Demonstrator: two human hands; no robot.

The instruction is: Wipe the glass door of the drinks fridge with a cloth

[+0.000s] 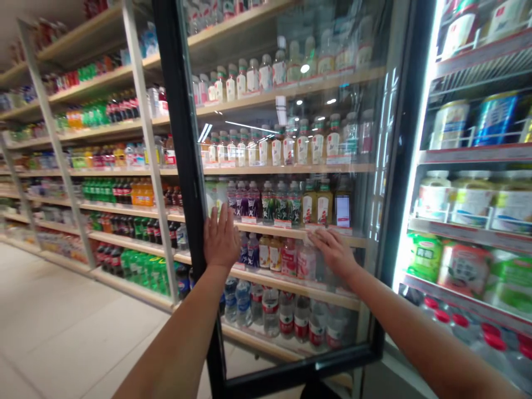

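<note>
Pale tiled floor (50,310) — stocked drink shelves (103,138).

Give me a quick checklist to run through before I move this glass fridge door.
1. Left hand flat on the glass door, beside its black frame: ok.
2. Right hand flat on the glass, fingers spread: ok.
3. Both hands away from the door's edge next to the lit fridge shelves: ok.
4. Red-capped bottles sitting back behind the shelf front: cannot tell.
5. Door handle within reach: cannot tell, none shows.
</note>
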